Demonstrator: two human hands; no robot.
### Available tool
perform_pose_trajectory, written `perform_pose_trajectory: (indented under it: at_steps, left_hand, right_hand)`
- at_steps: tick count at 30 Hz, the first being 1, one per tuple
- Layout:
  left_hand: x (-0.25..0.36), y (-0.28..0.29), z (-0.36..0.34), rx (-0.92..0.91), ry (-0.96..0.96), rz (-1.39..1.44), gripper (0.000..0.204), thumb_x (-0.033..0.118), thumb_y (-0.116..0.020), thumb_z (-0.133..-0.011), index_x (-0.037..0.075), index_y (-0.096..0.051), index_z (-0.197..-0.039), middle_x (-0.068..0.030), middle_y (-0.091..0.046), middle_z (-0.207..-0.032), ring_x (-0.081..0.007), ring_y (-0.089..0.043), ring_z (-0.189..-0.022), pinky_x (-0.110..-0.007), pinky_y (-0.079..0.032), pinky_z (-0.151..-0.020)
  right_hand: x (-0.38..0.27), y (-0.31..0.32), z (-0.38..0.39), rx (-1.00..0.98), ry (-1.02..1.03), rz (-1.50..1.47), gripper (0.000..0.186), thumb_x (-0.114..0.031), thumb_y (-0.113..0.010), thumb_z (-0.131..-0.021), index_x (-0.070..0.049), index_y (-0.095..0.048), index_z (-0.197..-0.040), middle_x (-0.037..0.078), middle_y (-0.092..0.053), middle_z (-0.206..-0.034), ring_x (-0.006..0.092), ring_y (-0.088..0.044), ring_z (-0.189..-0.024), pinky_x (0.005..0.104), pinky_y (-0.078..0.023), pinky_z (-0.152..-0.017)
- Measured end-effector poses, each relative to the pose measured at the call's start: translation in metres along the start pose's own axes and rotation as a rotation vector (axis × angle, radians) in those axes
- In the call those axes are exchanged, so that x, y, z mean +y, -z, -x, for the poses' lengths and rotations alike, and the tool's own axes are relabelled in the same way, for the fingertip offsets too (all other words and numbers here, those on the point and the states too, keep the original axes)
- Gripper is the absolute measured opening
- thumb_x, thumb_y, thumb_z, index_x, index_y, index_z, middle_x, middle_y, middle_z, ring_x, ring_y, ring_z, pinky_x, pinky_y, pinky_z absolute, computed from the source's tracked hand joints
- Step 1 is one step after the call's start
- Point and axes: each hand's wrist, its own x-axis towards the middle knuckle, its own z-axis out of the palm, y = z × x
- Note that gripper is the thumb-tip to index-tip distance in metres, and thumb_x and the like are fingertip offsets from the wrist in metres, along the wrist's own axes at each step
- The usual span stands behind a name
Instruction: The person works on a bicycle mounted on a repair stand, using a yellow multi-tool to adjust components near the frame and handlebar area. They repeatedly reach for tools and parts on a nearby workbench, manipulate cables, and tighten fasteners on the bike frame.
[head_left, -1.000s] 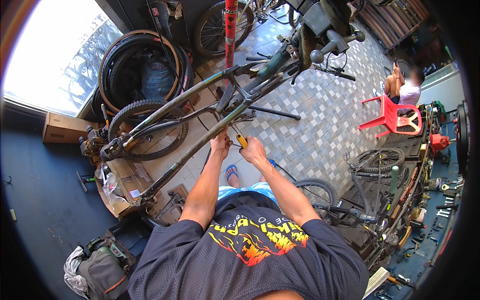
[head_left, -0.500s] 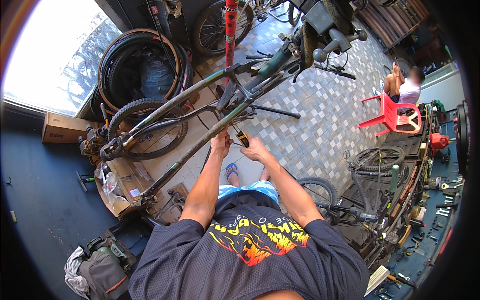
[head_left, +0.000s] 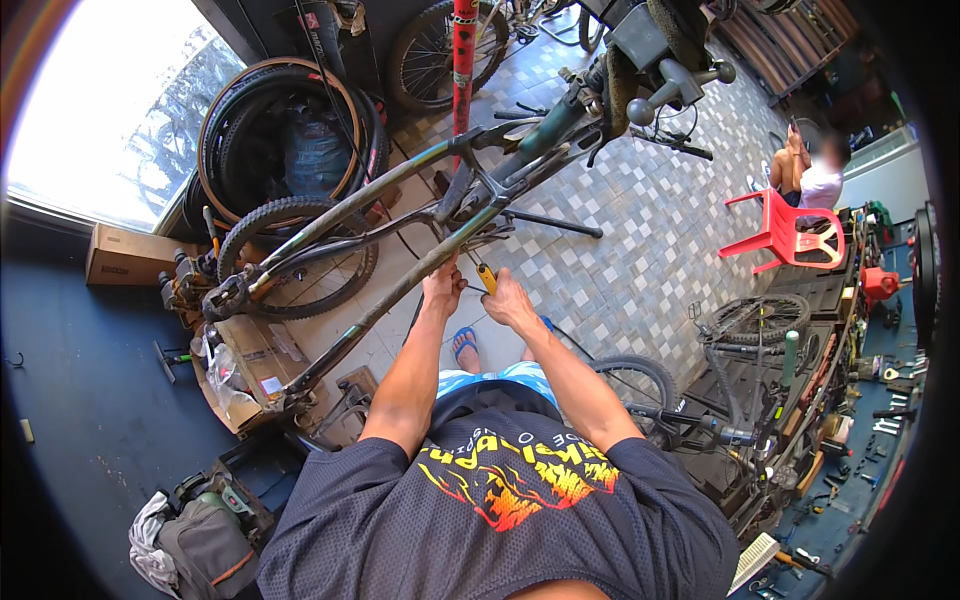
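Note:
A bicycle frame (head_left: 375, 290) hangs at a slant in front of me, dusty and dark, with thin cables near its middle. My right hand (head_left: 511, 301) is closed around the yellow handle of a screwdriver (head_left: 487, 278). Its thin shaft points up toward the cables and small parts beneath the frame. Just left of it, my left hand (head_left: 441, 284) is closed at the underside of the frame tube. What its fingers pinch is too small and partly hidden to name.
A red stand post (head_left: 463, 70) rises behind the frame. Tyres (head_left: 270, 75) are stacked at the left, near an open cardboard box (head_left: 245, 370). Rightward are a bicycle (head_left: 735, 390), a red chair (head_left: 775, 230) with a seated person beyond, and a tool-covered wall (head_left: 880, 430).
My right hand has turned the screwdriver handle a little, so a plainer yellow side shows. My left hand stays almost in place at the frame.

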Motion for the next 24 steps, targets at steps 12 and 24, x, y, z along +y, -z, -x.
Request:
perform_pose_trajectory:
  at_steps: [12,24]
  left_hand:
    - [0.0,0.002,-0.002,0.003,-0.013,-0.007,0.023,0.025,-0.084,-0.095,0.024,-0.063,-0.103,0.0094,-0.04,-0.067,-0.0063,-0.037,-0.053,-0.029,-0.037,-0.052]
    - [0.001,0.0,0.0,0.014,0.019,0.0,0.02,0.024,-0.083,-0.096,0.024,-0.063,-0.102,0.0093,-0.04,-0.067,-0.0064,-0.036,-0.053,-0.029,-0.037,-0.053]
  right_hand:
    - [0.014,0.009,0.009,-0.118,0.17,-0.27,0.063,-0.033,-0.08,-0.089,-0.003,-0.059,-0.139,0.031,-0.066,-0.126,0.0476,-0.065,-0.114,0.0497,-0.054,-0.099]
    - [0.0,-0.015,0.007,0.231,0.09,0.096,0.046,-0.017,-0.074,-0.084,-0.003,-0.057,-0.124,0.026,-0.065,-0.117,0.0489,-0.065,-0.113,0.0577,-0.054,-0.094]
